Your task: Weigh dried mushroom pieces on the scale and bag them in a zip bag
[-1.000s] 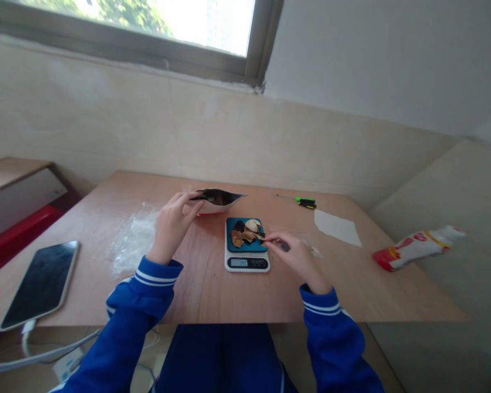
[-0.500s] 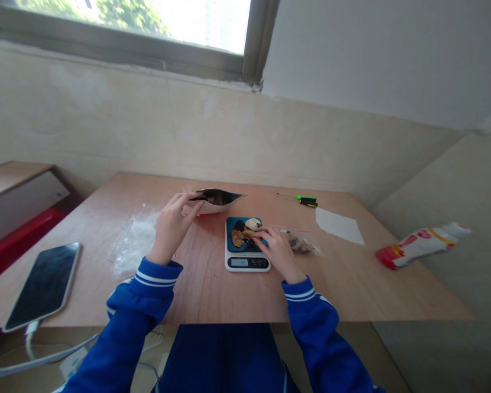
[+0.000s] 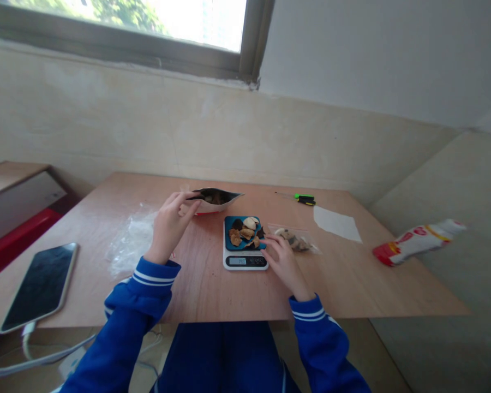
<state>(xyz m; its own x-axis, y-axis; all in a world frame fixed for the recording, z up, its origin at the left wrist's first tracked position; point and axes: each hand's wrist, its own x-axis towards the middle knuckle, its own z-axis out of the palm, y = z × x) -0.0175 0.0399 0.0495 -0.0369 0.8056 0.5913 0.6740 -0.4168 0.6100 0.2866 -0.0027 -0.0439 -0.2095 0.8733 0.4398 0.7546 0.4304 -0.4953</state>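
Observation:
A small white kitchen scale (image 3: 245, 261) with a blue top stands mid-table, carrying several dried brown, dark and pale pieces (image 3: 244, 230). My left hand (image 3: 169, 224) pinches the rim of an open foil pouch (image 3: 213, 198) behind the scale, holding its mouth apart. My right hand (image 3: 284, 262) rests at the scale's right edge, fingers loosely spread, fingertips near the pieces, nothing seen in it. A clear bag with dried pieces (image 3: 294, 239) lies just right of the scale.
A wooden table (image 3: 213, 295) against a tiled wall. A phone on a cable (image 3: 39, 285) lies at the left, crumpled clear plastic (image 3: 131, 243) beside my left hand. A green screwdriver (image 3: 303, 199), white paper (image 3: 336, 224) and a red-white packet (image 3: 417, 240) are to the right.
My right hand moved left from the clear bag onto the pieces on the scale, then drew back to the scale's right edge. The left hand kept hold of the pouch.

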